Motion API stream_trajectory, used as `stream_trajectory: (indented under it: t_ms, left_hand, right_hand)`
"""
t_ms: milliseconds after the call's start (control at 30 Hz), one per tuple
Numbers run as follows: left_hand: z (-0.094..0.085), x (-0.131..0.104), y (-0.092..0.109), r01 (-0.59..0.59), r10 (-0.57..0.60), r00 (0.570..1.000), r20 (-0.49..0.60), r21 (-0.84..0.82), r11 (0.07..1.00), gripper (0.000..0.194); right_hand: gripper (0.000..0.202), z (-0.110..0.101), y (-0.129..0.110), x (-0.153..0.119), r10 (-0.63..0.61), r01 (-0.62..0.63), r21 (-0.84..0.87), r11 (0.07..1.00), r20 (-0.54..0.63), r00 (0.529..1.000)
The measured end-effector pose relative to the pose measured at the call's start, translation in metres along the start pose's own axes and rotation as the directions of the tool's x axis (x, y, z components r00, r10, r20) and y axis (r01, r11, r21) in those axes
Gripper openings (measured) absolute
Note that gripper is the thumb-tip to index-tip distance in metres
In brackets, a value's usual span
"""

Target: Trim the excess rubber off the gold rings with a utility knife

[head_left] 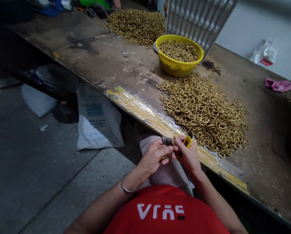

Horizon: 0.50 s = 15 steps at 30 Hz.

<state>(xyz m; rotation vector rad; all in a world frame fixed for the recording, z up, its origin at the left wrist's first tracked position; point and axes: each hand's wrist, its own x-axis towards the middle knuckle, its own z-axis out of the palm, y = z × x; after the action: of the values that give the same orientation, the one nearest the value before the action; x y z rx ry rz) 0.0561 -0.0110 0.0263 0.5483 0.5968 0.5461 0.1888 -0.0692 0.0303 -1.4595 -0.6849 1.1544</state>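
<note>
My left hand [156, 155] is closed around a few gold-coloured metal rings [164, 157]; a grey wrapping covers one of its fingertips. Another metal ring [173, 140] stands between that fingertip and the fingers of my right hand [189, 156]. A yellow and black utility knife [188, 141] is gripped in my right hand, its dark tip pointing up and away from me. Both hands meet over my lap, just off the table's taped edge. Right beyond them spreads a large pile of rings [204, 110] on the table.
A yellow basin [178, 66] full of rings stands behind the near pile. Farther back lies a second ring pile [138, 27], beside a leaning ribbed grey panel [196, 19]. The worn table [96, 61] also bears a pink cloth [278, 85]. A white sack [99, 120] stands on the floor.
</note>
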Motion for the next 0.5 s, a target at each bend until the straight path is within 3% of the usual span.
stream_trajectory:
  t_ms: [133, 267, 367, 500]
  left_hand:
    - [0.003, -0.005, -0.001, -0.007, 0.009, 0.998, -0.068, 0.021, 1.000, 0.036]
    - [0.003, -0.011, -0.001, -0.027, 0.033, 0.995, -0.095, 0.066, 0.997, 0.040]
    - [0.000, -0.012, 0.000, -0.053, 0.067, 0.993, -0.102, 0.135, 0.989, 0.039]
    - [-0.005, -0.013, 0.001, -0.073, 0.093, 0.992, -0.087, 0.214, 0.974, 0.038]
  right_hand:
    - [0.037, 0.005, 0.002, -0.005, -0.018, 0.019, -0.072, 0.997, 0.008, 1.000]
    - [0.033, -0.002, -0.002, -0.008, -0.219, 0.228, -0.255, 0.940, 0.064, 0.974]
    - [0.024, -0.012, -0.005, -0.008, -0.384, 0.412, -0.431, 0.803, 0.155, 0.910]
    - [0.018, -0.020, -0.006, -0.010, -0.427, 0.514, -0.610, 0.602, 0.298, 0.854]
